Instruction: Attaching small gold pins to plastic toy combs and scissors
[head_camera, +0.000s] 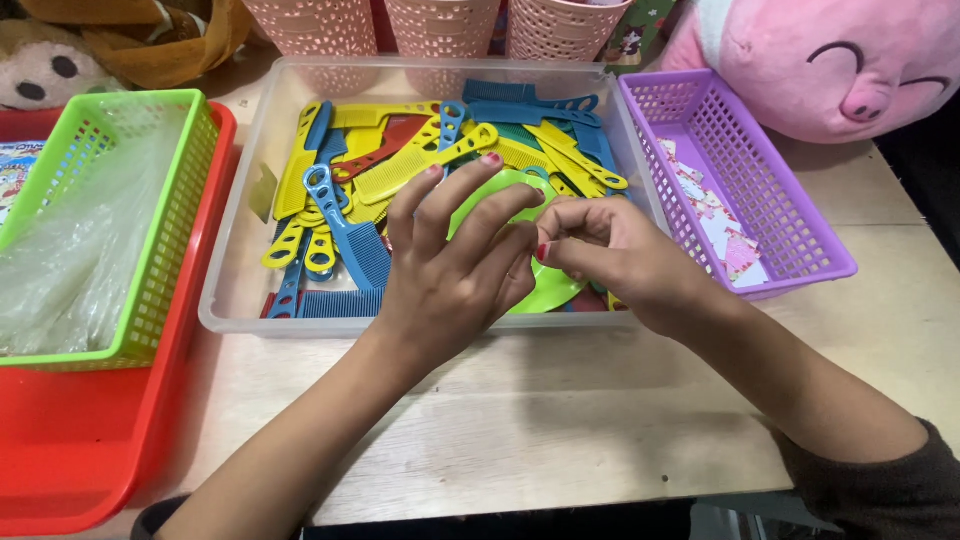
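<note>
Head view: a green disc (545, 285) is held over a clear bin (235, 300) of combs (350, 235), left hand (455, 270) fingers spread on it, right hand (610, 255) fingers pinched at its edge. A steady grip seems best kept.
</note>
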